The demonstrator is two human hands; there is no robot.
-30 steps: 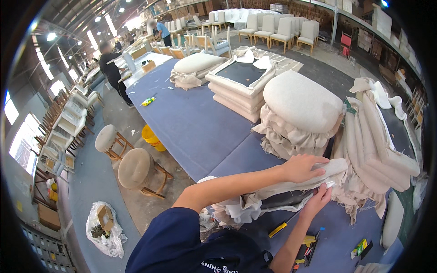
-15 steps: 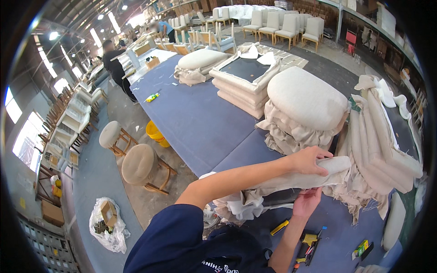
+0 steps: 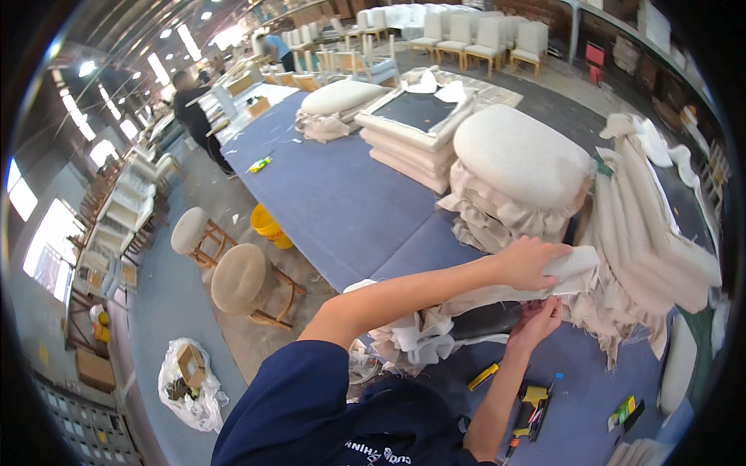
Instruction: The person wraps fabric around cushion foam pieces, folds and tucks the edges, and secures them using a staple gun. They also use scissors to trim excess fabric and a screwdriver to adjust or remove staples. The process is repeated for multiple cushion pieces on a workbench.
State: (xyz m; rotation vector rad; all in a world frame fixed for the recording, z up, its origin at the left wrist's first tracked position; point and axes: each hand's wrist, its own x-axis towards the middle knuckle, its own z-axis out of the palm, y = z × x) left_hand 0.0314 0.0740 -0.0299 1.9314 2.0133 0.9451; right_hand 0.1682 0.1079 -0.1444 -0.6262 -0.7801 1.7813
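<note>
A cream upholstered seat pad [image 3: 497,297] is tilted up on its edge in front of me, its dark underside partly showing. My left hand [image 3: 530,262] grips it from above, with the fingers wrapped over the top edge. Below, my right hand [image 3: 538,320] pinches the loose fabric edge near the pad's right end. Frayed cream cloth hangs beside it. On the blue table [image 3: 342,194] near my right forearm lie a yellow and black staple gun [image 3: 531,410] and a yellow-handled cutter [image 3: 483,377].
Rounded cushions [image 3: 521,155] are piled just beyond my hands. More pads [image 3: 645,225] lean on the right, and square pads [image 3: 412,144] stack farther back. A small green and yellow box [image 3: 622,412] lies at the right. Round stools [image 3: 242,278] and a yellow bucket [image 3: 270,226] stand left.
My right hand has risen slightly, and its fingers have closed from a looser, open-palmed pose onto the fabric edge. My left hand has shifted slightly, still on the pad. The view has turned a little.
</note>
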